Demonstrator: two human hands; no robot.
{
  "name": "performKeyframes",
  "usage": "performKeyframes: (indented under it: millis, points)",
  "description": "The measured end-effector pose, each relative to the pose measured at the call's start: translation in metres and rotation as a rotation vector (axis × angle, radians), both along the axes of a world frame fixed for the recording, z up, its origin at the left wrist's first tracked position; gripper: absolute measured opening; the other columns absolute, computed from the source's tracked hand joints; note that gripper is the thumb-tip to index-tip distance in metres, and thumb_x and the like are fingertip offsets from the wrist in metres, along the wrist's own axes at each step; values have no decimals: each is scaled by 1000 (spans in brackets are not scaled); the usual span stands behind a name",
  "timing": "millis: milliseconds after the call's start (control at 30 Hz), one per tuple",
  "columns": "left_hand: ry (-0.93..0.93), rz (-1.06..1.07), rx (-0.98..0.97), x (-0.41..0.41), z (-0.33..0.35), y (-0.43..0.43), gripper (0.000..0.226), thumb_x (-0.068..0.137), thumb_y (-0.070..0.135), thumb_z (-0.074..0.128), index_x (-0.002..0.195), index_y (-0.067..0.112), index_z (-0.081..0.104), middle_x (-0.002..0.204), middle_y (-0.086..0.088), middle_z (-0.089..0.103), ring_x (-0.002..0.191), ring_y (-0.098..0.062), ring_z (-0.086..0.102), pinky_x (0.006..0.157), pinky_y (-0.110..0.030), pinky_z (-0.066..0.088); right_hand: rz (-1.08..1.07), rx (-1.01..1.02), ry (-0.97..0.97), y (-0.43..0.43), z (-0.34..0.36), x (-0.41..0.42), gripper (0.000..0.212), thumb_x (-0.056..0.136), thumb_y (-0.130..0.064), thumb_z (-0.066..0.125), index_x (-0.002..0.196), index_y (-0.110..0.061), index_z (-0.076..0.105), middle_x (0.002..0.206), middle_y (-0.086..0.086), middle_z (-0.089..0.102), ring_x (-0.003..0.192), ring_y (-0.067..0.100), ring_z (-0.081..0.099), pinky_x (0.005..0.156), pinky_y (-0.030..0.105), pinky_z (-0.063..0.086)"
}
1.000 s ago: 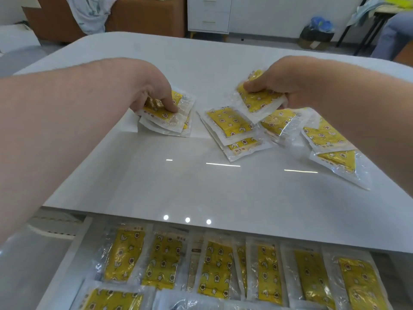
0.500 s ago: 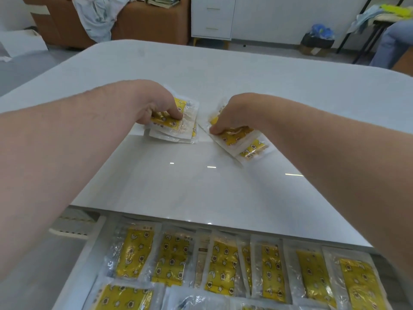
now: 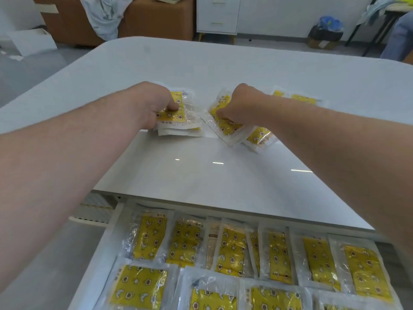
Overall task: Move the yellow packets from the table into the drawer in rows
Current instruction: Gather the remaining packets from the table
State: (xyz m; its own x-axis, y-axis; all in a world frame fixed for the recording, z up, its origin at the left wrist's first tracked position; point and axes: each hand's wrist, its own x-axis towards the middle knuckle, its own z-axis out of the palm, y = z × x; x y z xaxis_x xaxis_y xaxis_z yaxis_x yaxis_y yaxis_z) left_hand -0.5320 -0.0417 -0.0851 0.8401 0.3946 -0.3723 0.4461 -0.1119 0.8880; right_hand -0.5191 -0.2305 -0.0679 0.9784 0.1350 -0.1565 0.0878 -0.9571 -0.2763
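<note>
On the white table (image 3: 201, 175) my left hand (image 3: 154, 104) is closed on a small stack of yellow packets (image 3: 178, 121), thumb on the top one. My right hand (image 3: 239, 106) grips another stack of yellow packets (image 3: 228, 128) just to the right, tilted. More loose packets (image 3: 259, 136) lie under and beside my right forearm, and two (image 3: 301, 98) show beyond it. Below the table's front edge the open drawer (image 3: 111, 231) holds several yellow packets (image 3: 232, 249) laid in rows, a second row (image 3: 138, 285) nearer me.
Beyond the table stand a brown sofa (image 3: 156, 21) with a pale cloth (image 3: 105, 16) over it, a white drawer cabinet (image 3: 218, 14) and a dark bag (image 3: 326, 34) on the floor. A person's leg (image 3: 400, 41) shows at the far right.
My right hand went from the packets further right to the middle pile and gathered a stack there. My left hand kept its stack. The view tipped down, showing more of the drawer.
</note>
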Motion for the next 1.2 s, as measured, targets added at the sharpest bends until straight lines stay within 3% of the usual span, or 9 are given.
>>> performKeyframes:
  millis: [67,200,300,433,633,800,933,1100,1200]
  points:
    - [-15,52,-32,-3,-2,10,26,70,-3,74,88,12,63,119,-12,61,103,-33,62,87,-51,52,-39,68,28,-2,7,-2,19,94,-21,51,81,-10,43,79,3,42,65,17,42,52,26,32]
    - [-11,90,-118,-21,5,13,26,76,-7,67,95,11,62,119,-8,62,100,-29,65,86,-48,55,-140,285,99,-11,16,-4,31,85,-29,69,105,-10,53,92,6,55,86,27,55,68,32,47]
    - [51,66,-170,-37,8,15,36,78,-11,62,109,8,61,120,-11,61,91,-28,69,67,-47,60,-244,509,148,-18,12,-5,24,81,-21,74,98,-12,61,100,8,63,94,28,63,85,37,54]
    - [59,15,-247,-58,15,7,28,85,-12,54,103,7,61,108,-12,65,69,-25,70,44,-43,56,-386,771,248,-31,8,-17,18,77,-3,74,89,-8,61,100,13,70,86,32,70,80,47,58]
    - [45,-6,-389,-96,33,-4,22,89,-8,45,99,5,58,116,-16,67,92,-30,70,59,-53,57,-446,954,294,-42,3,-53,19,80,-2,75,86,-8,58,99,12,72,84,28,73,79,46,59]
    - [33,-15,-483,-135,43,-16,30,89,-5,35,111,2,54,115,-19,66,83,-31,72,53,-48,58,-493,1016,343,-48,7,-81,15,82,1,69,92,-7,60,97,9,72,83,27,73,79,45,59]
    - [76,-8,-502,-167,40,-22,25,89,-6,39,104,4,56,104,-18,69,80,-30,71,63,-46,59,-601,1061,452,-62,12,-102,71,49,5,58,120,-7,60,92,6,57,81,26,64,97,51,48]
    - [96,-15,-489,-201,36,-21,27,90,-7,44,109,4,59,98,-15,73,78,-28,72,62,-48,59,-586,1038,451,-75,21,-139,16,85,4,57,98,-3,62,81,8,61,65,22,61,64,26,55]
    - [90,-90,-463,-217,35,-15,24,91,-9,45,94,5,64,79,-11,75,66,-23,73,57,-45,59,-549,1098,536,-81,22,-166,8,88,7,56,96,4,60,84,10,68,72,26,66,74,39,59]
